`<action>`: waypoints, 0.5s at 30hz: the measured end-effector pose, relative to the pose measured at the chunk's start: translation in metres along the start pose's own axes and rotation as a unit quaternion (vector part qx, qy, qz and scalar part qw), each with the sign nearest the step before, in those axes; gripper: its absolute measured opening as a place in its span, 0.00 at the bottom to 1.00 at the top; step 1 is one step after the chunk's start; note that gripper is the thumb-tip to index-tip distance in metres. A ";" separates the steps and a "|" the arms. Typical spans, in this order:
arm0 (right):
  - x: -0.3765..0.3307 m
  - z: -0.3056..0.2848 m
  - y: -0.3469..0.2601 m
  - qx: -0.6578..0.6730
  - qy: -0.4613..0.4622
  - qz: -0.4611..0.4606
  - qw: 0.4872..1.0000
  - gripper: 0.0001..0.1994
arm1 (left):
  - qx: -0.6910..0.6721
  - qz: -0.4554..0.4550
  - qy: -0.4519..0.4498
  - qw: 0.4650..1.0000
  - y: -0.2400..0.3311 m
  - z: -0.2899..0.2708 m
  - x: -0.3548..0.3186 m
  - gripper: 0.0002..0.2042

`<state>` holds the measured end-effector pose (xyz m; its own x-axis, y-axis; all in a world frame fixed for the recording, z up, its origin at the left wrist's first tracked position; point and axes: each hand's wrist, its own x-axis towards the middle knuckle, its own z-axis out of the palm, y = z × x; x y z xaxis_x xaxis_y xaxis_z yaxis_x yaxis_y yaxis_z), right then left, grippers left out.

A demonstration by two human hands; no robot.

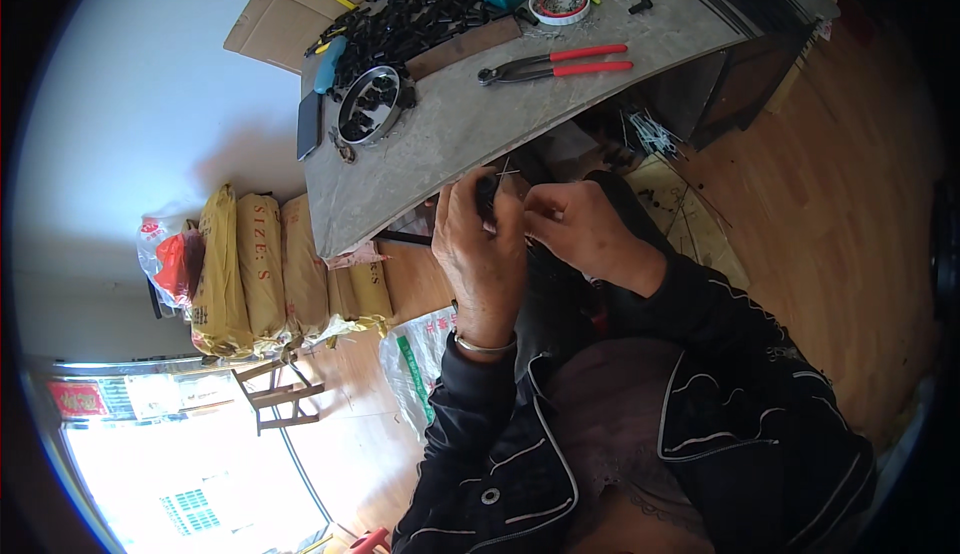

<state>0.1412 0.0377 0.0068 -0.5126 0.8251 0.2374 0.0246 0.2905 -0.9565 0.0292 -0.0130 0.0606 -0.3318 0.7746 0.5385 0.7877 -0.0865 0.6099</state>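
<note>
1. Lining the pale wall at far left, plump tan sacks stand in a row, with a clear and red plastic bag beside them.
2. On the grey table, a round metal dish contains black pieces; a heap of black parts spreads behind it.
3. The left hand is raised just off the table's near edge, its grip curled around a small dark piece; thin wire shows by the fingertips.
4. Red-handled pliers lie on the table beyond both hands, head pointing left.
5. The right hand bends in beside the left, fingertips bunched near the dark piece; whether its grip grasps anything, one cannot tell.
6. Pale, thin sticks lie bundled below the table edge.
</note>
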 end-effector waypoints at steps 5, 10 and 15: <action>0.000 -0.013 -0.010 -0.090 0.025 -0.052 0.994 0.14 | -0.066 -0.025 -0.028 0.997 -0.014 -0.014 -0.004 0.08; 0.005 -0.008 0.011 0.145 -0.055 0.006 0.988 0.14 | -0.136 -0.053 -0.092 0.985 -0.011 -0.026 -0.001 0.07; 0.004 -0.015 0.001 0.175 -0.156 0.092 0.968 0.15 | -0.235 -0.098 -0.165 0.953 -0.023 -0.033 -0.004 0.09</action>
<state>0.1518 0.0486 0.0093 -0.7629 0.6448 0.0478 -0.1238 -0.0731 -0.9896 -0.0050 -0.0349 0.0639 -0.2064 0.9529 0.2224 0.3821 -0.1308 0.9148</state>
